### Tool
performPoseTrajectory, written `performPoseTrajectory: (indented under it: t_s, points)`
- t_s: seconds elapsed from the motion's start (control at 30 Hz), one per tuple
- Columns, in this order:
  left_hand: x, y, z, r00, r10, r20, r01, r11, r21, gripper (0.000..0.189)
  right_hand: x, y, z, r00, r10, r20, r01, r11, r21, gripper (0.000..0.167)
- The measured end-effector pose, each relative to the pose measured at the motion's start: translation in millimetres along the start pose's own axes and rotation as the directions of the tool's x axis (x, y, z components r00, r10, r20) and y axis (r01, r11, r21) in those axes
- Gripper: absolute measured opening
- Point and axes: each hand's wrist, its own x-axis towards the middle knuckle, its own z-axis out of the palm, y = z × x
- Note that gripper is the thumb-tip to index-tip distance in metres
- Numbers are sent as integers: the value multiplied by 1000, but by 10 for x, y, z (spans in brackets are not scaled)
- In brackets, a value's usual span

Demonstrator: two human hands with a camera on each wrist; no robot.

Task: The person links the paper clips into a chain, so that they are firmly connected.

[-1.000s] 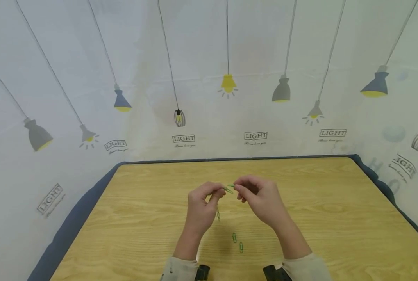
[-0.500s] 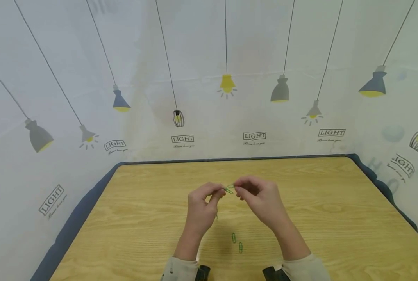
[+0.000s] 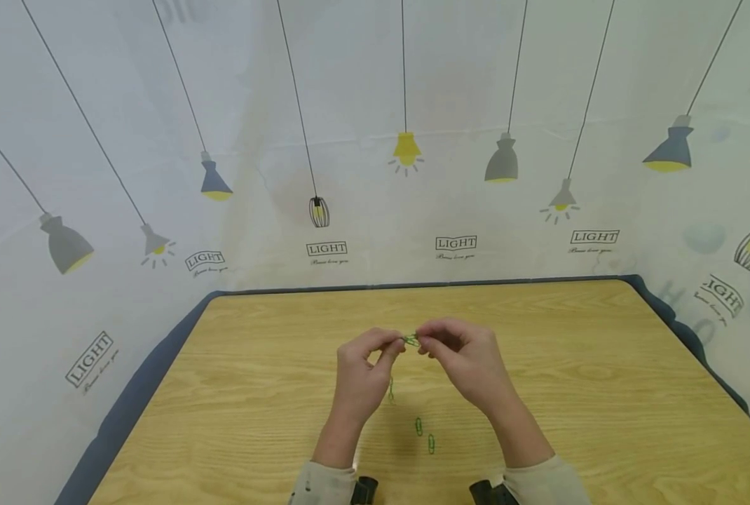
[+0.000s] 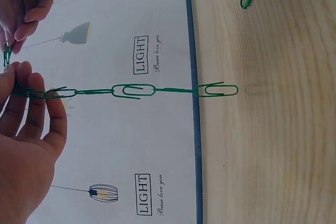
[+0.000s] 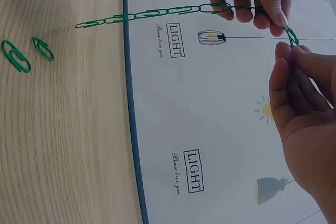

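A chain of green paper clips hangs from my left hand, whose thumb and forefinger pinch it near its upper end. My right hand pinches another green paper clip between thumb and fingertips. In the head view this clip and the chain's end clip overlap in the small gap between the hands. Whether the two are hooked together I cannot tell, as fingertips cover part of them. The chain's lower end dangles in front of the tabletop in both wrist views.
Two loose green paper clips, one nearer and one farther, lie on the wooden table below the hands. Behind the table's dark blue edge stands a pale backdrop printed with lamps.
My right hand has moved slightly left, bringing its paper clip from just apart to overlapping the chain's end clip. My left hand stays in place, while the hanging chain sways a little.
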Motion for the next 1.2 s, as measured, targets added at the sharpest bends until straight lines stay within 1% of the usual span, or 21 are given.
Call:
performPoseTrajectory:
  t_s: [0.17, 0.37, 0.5, 0.57, 0.63, 0.73, 0.87, 0.9, 0.97, 1.07, 1.13, 1.2]
  points:
    - [-10, 10, -3, 1000, 5, -5, -5, 1000, -8, 8, -5, -21, -4, 1000, 17, 1, -17, 1000, -9, 12]
    - [-22, 21, -9, 1000, 11, -11, -11, 1000, -13, 9, -15, -42, -10, 1000, 11, -3, -11, 1000, -13, 12]
    - [-26, 19, -10, 1000, 21, -21, -22, 1000, -6, 10, -20, -42, -13, 1000, 17, -8, -17, 1000, -16, 12]
    - [-29, 16, -11, 999, 16, -30, -16, 1000, 2, 10, -22, -40, -16, 1000, 22, -11, -22, 1000, -17, 12]
    - [-35, 12, -14, 999, -8, -41, 8, 1000, 0, 10, -26, -37, -22, 999, 26, -19, -27, 999, -24, 11]
    - [-43, 14, -23, 997, -65, -51, 65, 998, -19, 10, -32, -27, -31, 999, 33, -36, -35, 999, -39, 9]
    - [-45, 36, -30, 989, -142, -30, 139, 988, -68, 11, -38, -16, -33, 997, 47, -57, -49, 998, -42, 8]
    - [-47, 38, -30, 987, -162, -18, 160, 983, -86, 11, -38, -16, -32, 997, 47, -62, -49, 998, -36, 8]
    - [-48, 42, -35, 975, -221, 24, 222, 965, -140, 12, -37, -15, -31, 996, 41, -76, -43, 999, -22, 8]
    - [-49, 42, -52, 948, -298, 109, 315, 924, -215, 14, -33, -19, -32, 995, 26, -96, -26, 1000, 3, 8]
    - [-49, 39, -63, 929, -330, 167, 363, 898, -248, 16, -32, -31, -32, 995, 19, -102, -17, 1000, 19, 8]
    - [-46, 41, -69, 917, -337, 213, 386, 885, -261, 19, -32, -47, -33, 995, 17, -99, -13, 999, 35, 8]
